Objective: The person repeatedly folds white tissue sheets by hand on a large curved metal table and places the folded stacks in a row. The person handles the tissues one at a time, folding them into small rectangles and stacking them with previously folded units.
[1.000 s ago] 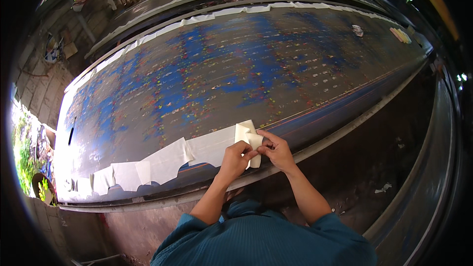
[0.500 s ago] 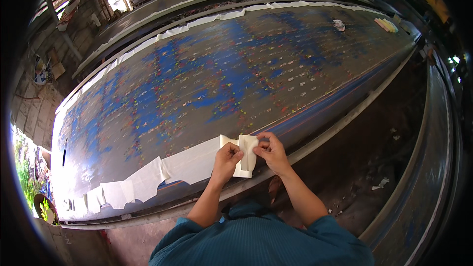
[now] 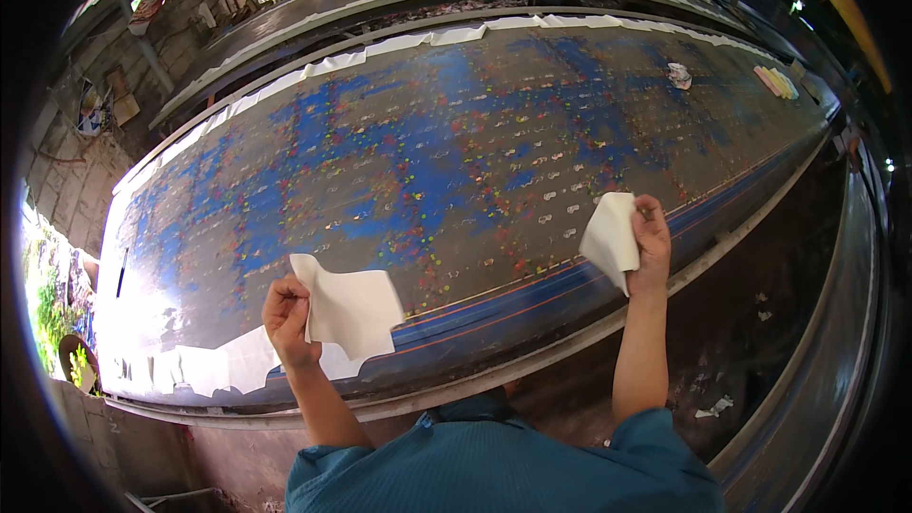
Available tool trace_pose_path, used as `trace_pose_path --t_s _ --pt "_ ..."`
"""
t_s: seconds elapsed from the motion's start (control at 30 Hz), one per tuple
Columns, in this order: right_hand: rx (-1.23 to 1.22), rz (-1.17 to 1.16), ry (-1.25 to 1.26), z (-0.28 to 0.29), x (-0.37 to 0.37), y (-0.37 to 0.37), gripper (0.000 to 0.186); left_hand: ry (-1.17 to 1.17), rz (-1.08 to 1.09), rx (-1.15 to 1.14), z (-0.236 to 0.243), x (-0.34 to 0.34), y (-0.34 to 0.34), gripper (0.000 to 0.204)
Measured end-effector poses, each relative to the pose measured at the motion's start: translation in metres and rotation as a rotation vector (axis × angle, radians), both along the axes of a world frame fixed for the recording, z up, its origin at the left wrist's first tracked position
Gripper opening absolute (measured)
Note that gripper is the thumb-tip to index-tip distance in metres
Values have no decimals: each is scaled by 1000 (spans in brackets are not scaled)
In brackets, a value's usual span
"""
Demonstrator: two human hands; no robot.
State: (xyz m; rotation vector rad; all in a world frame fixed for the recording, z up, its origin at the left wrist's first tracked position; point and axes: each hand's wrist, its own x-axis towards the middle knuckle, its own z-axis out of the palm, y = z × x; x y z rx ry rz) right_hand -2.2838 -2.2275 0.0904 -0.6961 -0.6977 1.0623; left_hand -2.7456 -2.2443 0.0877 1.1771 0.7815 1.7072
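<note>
My left hand [image 3: 291, 319] is closed on the edge of a white cloth piece [image 3: 356, 312], which spreads to the right over the near edge of the long printing table [image 3: 446, 277]. Further right, my right hand [image 3: 651, 245] grips another white cloth piece [image 3: 610, 233], creased and hanging above the table's near edge. The two pieces are well apart. Below and left of my left hand, white cloth strips [image 3: 233, 363] lie overlapping along the near edge. Blue stains and small coloured specks cover the dark tabletop.
White strips [image 3: 399, 41] line the table's far edge. A crumpled white wad [image 3: 679, 76] and pale yellow and pink bars [image 3: 776, 83] lie at the far right. Another long table [image 3: 845, 294] runs along the right, beyond a dark aisle with scraps [image 3: 714, 407].
My hands were close together on folded white cloth. They have moved widely apart, left hand leftward, right hand rightward and up, each with a piece. The view has shifted slightly.
</note>
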Motion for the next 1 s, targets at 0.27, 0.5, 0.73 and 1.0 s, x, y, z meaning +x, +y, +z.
trace_pose_path --t_s 0.27,0.5,0.73,1.0 --pt "-210 341 -754 -109 -37 47 23 702 -196 -332 -77 128 44 14" --pt "-326 461 -755 -153 -55 30 33 862 -273 -277 -135 218 51 25" --pt "-387 519 -527 -140 -40 34 36 809 -286 -415 -136 249 54 26" --pt "-417 515 -377 -145 -25 35 29 292 -335 -583 -150 259 56 24"
